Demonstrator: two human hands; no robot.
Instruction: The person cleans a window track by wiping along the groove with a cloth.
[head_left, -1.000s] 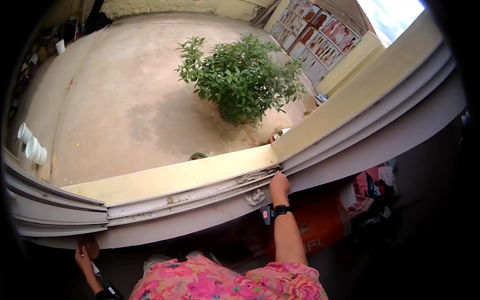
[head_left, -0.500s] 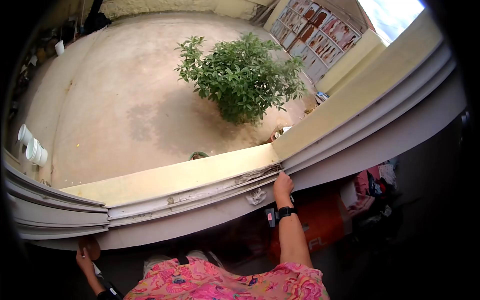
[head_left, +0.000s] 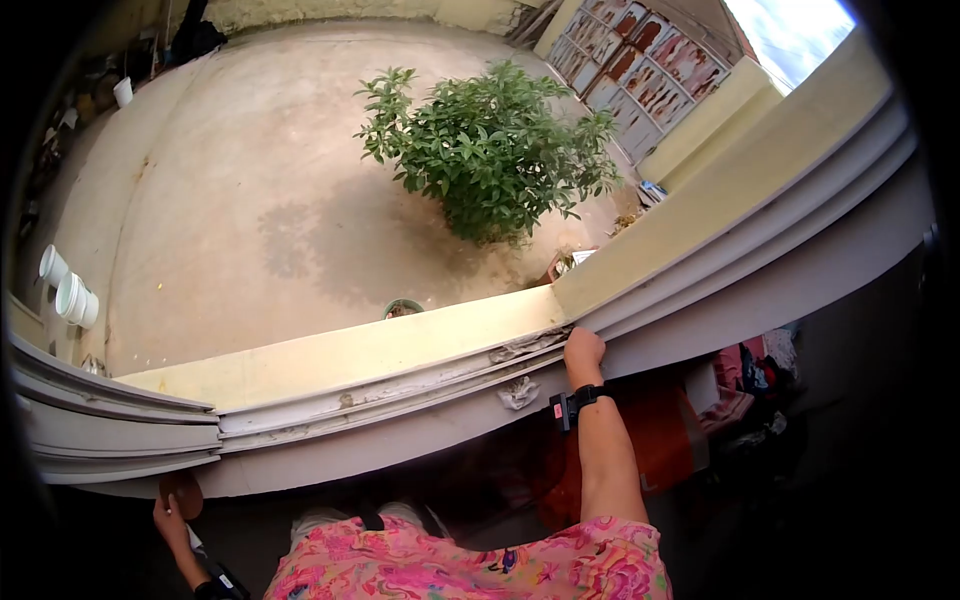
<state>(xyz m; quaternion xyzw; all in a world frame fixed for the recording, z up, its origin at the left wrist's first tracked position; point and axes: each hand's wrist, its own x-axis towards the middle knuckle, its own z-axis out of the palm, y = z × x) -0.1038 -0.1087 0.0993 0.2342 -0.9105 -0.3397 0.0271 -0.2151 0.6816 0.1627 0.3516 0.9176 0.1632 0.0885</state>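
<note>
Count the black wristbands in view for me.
2. One black wristband sits behind the right hand, near the window track; a second wristband sits behind the left hand, partly cut off at the bottom edge.

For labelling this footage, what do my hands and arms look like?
The right hand and left hand wear no gloves. The right has a black wristband and a dark, boxy device with a pinkish label; the left has dark wristwear. A pink floral top leaves the right forearm bare.
</note>
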